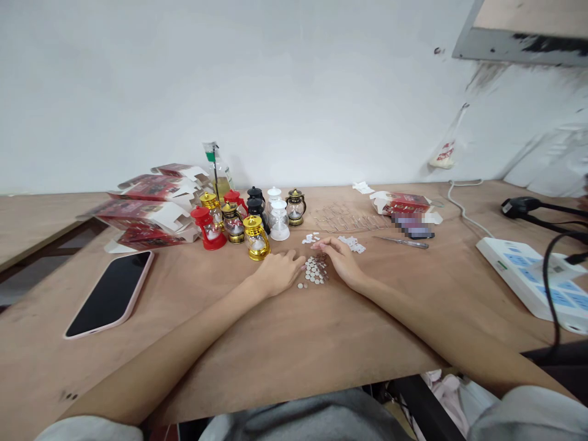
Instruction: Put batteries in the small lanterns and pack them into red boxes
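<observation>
Small round silvery discs, like button cells [314, 271], lie in a loose pile on the brown table. At the pile's left edge, my left hand [281, 271] rests palm down, its fingers stretched toward the discs. My right hand [340, 260] curves around the far right side, fingers extended leftward and bent, with nothing visible in them. Just beyond my right fingertips are small white pieces [310, 238], and flat white pieces [351, 244] lie to their right. Miniature lanterns in red, gold [256, 237], black, white [278, 220] and bronze stand behind my left hand.
Red printed boxes [147, 214] are stacked at the left, near a phone [110, 294]. Thin bent wires [349, 218] lie behind the discs. A tweezer-like tool [403, 242], another red box [402, 203] and a power strip [528, 275] are rightward.
</observation>
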`<state>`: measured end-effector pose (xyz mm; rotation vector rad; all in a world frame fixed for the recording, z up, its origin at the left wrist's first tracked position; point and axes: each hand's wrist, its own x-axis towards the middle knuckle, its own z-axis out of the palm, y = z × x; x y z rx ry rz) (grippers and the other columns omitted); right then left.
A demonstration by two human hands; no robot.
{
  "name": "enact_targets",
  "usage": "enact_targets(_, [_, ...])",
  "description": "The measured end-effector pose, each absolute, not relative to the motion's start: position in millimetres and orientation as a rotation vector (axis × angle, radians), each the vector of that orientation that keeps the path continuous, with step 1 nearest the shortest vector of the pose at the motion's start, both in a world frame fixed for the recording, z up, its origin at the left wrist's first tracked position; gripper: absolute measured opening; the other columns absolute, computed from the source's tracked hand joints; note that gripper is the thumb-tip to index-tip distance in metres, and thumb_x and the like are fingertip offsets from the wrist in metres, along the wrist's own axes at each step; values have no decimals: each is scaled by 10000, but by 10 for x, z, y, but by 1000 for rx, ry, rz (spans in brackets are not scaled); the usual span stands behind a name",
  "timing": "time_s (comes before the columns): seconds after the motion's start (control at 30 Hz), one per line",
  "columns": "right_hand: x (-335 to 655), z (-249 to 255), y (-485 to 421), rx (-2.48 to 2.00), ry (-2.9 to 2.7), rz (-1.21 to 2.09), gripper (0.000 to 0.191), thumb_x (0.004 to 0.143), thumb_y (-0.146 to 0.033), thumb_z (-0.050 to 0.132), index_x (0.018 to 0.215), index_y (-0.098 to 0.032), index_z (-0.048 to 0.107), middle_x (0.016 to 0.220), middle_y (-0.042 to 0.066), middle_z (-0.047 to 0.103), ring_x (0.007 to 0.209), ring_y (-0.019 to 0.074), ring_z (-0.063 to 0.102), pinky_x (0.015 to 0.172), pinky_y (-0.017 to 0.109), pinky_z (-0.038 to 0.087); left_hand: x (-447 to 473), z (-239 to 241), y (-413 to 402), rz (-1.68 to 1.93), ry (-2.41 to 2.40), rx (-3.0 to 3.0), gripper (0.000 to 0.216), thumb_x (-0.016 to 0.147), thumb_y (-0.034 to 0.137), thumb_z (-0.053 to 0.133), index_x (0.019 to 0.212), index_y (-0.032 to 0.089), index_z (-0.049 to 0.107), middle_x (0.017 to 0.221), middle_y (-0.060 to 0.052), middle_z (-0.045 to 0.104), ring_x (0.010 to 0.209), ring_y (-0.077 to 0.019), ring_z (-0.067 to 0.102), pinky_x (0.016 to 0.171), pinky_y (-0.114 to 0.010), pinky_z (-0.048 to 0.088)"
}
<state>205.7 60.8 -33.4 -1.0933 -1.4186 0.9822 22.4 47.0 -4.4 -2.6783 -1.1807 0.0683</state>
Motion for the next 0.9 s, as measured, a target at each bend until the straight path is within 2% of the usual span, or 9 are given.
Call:
enact_targets(0.2, [2059, -340, 598, -1090, -1410, 987, 182, 796, -370, 525, 761, -212, 608, 891, 32, 691, 933, 183, 624, 882, 338, 439, 151, -66, 552, 32, -1183, -2719, 349, 984, 306, 247, 961, 155, 561, 931, -79, 627, 783, -204, 643, 567, -266, 427])
enact_targets(0.43, [2059, -351, 600, -1110, -1429, 958, 185, 806, -361, 507, 775, -209, 607, 908, 38, 685, 934, 194, 617, 857, 342, 448, 32, -141, 643, -149, -1197, -2806, 436, 970, 450, 296, 817, 157, 580, 826, -46, 622, 736, -175, 613, 603, -266, 396])
enact_targets(0.53, [2053, -300, 537, -1191, -1494, 818, 205, 839, -364, 475, 806, -210, 606, 948, 41, 677, 935, 205, 596, 867, 368, 434, 10, -143, 590, -307, -1177, -2696, 436, 987, 375, 260, 784, 155, 577, 775, -43, 611, 699, -165, 590, 606, -274, 387])
enact_targets(0.7, [2027, -163, 351, -1106, -1830, 387, 123, 853, -328, 548, 857, -234, 625, 1009, 44, 658, 1047, 226, 519, 967, 427, 359, 13, -85, 490, -431, -891, -2379, 269, 929, 233, 363, 825, 146, 595, 806, -81, 606, 808, -221, 568, 697, -337, 402])
enact_targets(0.77, [2012, -145, 303, -1002, -1973, 319, 88, 824, -329, 617, 826, -248, 651, 1057, 43, 648, 1105, 233, 490, 983, 433, 351, 21, -76, 479, -396, -850, -2369, 229, 906, 189, 384, 883, 139, 607, 875, -96, 621, 866, -231, 567, 773, -360, 416])
enact_targets(0.9, [1986, -169, 284, -958, -2153, 287, 117, 723, -373, 741, 741, -270, 688, 1147, 27, 623, 1203, 264, 422, 1018, 470, 313, 8, -78, 482, -382, -896, -2371, 274, 884, 116, 384, 1011, 108, 626, 1054, -144, 626, 1113, -264, 523, 979, -418, 377])
